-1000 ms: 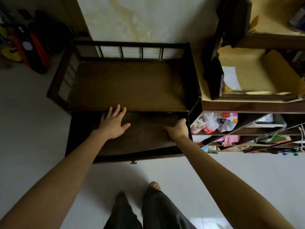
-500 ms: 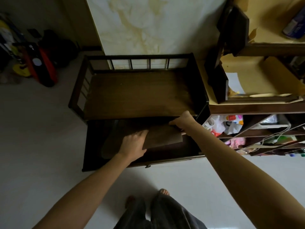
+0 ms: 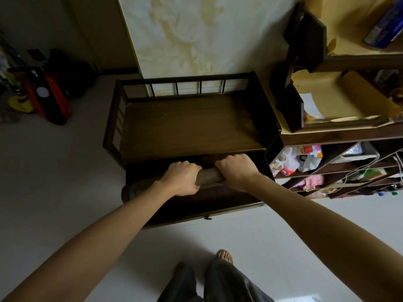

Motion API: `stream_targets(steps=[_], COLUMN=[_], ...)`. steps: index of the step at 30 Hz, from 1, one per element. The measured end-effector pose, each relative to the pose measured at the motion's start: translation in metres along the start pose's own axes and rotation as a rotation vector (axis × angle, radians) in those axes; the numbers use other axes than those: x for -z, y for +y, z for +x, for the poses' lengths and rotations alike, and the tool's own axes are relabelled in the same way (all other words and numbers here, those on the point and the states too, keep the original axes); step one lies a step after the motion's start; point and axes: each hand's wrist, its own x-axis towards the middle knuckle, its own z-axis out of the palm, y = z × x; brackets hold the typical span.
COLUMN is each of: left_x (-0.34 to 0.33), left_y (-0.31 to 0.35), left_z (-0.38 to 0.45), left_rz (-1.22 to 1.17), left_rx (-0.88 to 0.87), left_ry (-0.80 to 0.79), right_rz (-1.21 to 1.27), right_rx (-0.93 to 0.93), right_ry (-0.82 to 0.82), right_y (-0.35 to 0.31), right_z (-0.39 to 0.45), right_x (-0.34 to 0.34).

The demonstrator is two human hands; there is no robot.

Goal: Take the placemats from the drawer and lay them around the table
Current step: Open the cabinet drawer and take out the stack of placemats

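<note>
Single head-worn wide-angle view, looking steeply down, close over open drawer (image 3: 196, 201)

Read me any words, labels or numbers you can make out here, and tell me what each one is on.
None can be read.
Blue container on the top shelf: print too blurred.
Plastic bags in the lower shelf: coloured print, illegible.
Red and black item on the floor: white round mark, no legible text.

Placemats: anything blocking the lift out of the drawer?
Nothing visible. Left hand and right hand already grip the rolled placemats above the open drawer; the space above is clear. The table isn't in view.
</note>
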Motion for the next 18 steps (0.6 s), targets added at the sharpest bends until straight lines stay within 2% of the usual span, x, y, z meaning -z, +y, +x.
stream_targets(steps=[4,8,12,18], left_x=[-0.003,0.021,0.07,0.129], left_y=[-0.02,-0.023,0.015,0.107], left_z=[-0.027,-0.03,-0.024,-0.036], left_rz=[-0.022,0.071,0.177,0.335], left_rx=[-0.006,-0.032,-0.152,-0.408], left_ry=[0.154,0.205,0.298,0.534], right_rz=[0.006,0.028,0.089,0.057], right_rx=[-0.033,-0.149,-0.302,-0.536], right_ry=[0.036,0.085,0.176,0.354], right_y=[0.002,0.003,0.024,0.066], right_z=[0.001,-0.017,-0.06,-0.157], right_x=[0.017,0.033,0.057,0.085])
